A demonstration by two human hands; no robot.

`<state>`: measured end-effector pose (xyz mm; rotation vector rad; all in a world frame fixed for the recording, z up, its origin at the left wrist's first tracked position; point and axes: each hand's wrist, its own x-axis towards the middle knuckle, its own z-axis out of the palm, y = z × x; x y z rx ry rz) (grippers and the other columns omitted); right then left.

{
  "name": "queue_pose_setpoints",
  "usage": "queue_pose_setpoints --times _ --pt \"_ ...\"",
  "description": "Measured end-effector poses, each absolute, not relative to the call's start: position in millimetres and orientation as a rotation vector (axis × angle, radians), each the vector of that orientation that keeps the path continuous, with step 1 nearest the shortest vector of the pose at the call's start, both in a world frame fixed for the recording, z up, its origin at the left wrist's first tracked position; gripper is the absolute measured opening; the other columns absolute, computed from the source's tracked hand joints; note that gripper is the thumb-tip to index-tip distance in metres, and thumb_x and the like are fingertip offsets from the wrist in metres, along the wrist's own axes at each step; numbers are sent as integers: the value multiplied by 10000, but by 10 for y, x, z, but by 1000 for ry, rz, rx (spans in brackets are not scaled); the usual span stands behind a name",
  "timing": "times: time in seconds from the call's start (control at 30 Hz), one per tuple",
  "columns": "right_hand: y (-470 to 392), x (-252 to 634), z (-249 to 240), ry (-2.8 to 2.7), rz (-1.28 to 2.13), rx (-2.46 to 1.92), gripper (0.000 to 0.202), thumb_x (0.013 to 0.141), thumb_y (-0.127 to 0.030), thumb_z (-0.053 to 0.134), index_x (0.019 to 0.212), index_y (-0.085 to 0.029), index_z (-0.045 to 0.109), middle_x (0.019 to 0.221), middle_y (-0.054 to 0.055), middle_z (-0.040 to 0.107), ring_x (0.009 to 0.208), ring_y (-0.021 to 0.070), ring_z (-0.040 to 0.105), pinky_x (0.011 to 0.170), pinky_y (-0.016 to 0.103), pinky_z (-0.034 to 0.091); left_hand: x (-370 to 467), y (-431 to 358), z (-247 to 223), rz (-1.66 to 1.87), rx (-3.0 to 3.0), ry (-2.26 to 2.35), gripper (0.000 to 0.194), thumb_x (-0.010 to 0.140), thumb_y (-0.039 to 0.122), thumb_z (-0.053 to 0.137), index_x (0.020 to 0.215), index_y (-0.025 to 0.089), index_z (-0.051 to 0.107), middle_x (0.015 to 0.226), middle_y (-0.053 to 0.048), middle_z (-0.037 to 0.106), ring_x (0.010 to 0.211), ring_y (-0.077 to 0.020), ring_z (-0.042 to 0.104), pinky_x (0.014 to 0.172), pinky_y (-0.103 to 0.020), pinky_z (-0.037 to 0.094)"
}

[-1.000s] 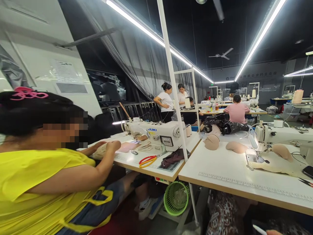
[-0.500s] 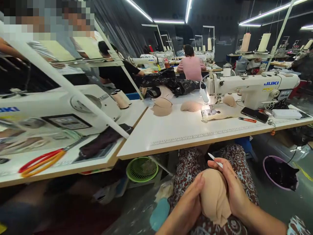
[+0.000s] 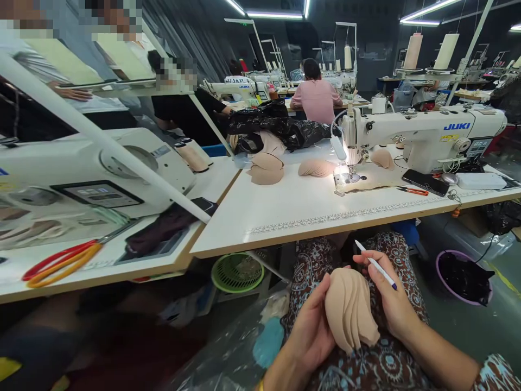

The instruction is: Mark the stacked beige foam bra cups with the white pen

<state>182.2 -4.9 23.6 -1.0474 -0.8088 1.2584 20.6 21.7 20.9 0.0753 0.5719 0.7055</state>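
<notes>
My left hand [image 3: 311, 326] is closed around a stack of beige moulded fabric cups [image 3: 350, 309], its thumb along their upper edge, above my patterned trousers [image 3: 315, 274]. The cups lie nested, their layered edges fanned towards the right. In my right hand [image 3: 386, 290] a white marker pen [image 3: 376, 264] with a dark blue end is held between thumb and fingers, the pen's tip pointing up and left. A small gap separates my right hand from the cups.
Ahead stands a white table with a sewing machine [image 3: 419, 136], beige cups [image 3: 266, 168], orange snips [image 3: 415, 191] and a phone [image 3: 425, 182]. Large scissors [image 3: 65, 263] lie on the left table. Below are a green basket [image 3: 237, 273] and a purple-rimmed bin [image 3: 439, 266]. Other people sit or stand beyond.
My right hand has come off the cups and moved slightly right, turning the pen so more of it shows. The cups have shifted in my left hand, their layers more fanned.
</notes>
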Motion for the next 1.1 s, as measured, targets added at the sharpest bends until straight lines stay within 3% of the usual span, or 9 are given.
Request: queue_pose_setpoints --times 0.13,0.23,0.4,0.47,0.7,0.83,0.9,0.97,1.1 --pt "-105 1794 179 -1019 1162 -1127 401 1007 -592 593 1272 -292 593 1366 66 638 1295 257 575 1156 443 414 223 199 212 711 17 539 395 1012 416 633 1215 105 768 1221 -149 765 1265 -314 662 1212 -452 420" --pt "-136 1800 159 -1097 978 -1196 376 1037 -545 560 1310 -288 563 1338 73 629 1285 253 570 1127 426 431 202 206 213 775 -11 535 378 1010 411 646 1277 161 741 1276 -120 748 1205 -295 694 1202 -466 430" --pt "-227 1886 201 -1399 712 -1223 162 1047 -356 581 1188 -282 608 1009 38 607 946 211 613 852 360 506 131 249 210 886 -2 515 414 1020 411 638 1379 208 680 1318 -117 730 1142 -275 724 1192 -494 440" --pt "-252 1903 240 -1575 628 -1173 112 1030 -271 602 1140 -282 620 965 30 602 911 209 596 822 366 494 127 248 210 910 -2 487 445 1021 416 636 1420 220 651 1314 -123 731 1155 -288 720 1192 -513 438" --pt "-207 1844 229 -1666 258 -1059 234 949 -97 662 1069 -296 638 830 3 636 810 205 569 745 371 474 199 218 247 1045 -123 488 329 1065 345 566 1328 215 714 1328 -80 733 1253 -254 672 1230 -476 409" --pt "-212 1856 202 -1807 282 -929 311 929 -80 672 1124 -323 659 780 -9 660 788 212 597 771 397 504 204 223 287 1027 -160 463 348 1064 388 563 1296 194 736 1296 -85 749 1219 -243 687 1216 -432 431" --pt "-223 1882 212 -1736 354 -939 305 953 -121 648 1172 -333 659 868 16 695 869 235 629 820 421 518 195 214 300 992 -105 472 395 1053 438 571 1287 170 742 1301 -106 745 1224 -268 685 1205 -439 440" --pt "-222 1890 219 -1514 457 -1052 273 1008 -220 598 1253 -334 641 1080 56 714 1028 257 637 906 442 517 200 183 302 967 -41 490 413 1044 467 578 1310 194 736 1313 -100 741 1251 -284 674 1200 -443 440" --pt "-174 1801 197 -1076 918 -1139 349 1060 -487 507 1356 -316 578 1435 77 615 1316 280 561 1142 487 423 266 77 284 794 51 502 434 1003 471 655 1376 256 702 1318 -74 742 1283 -287 657 1212 -433 421"
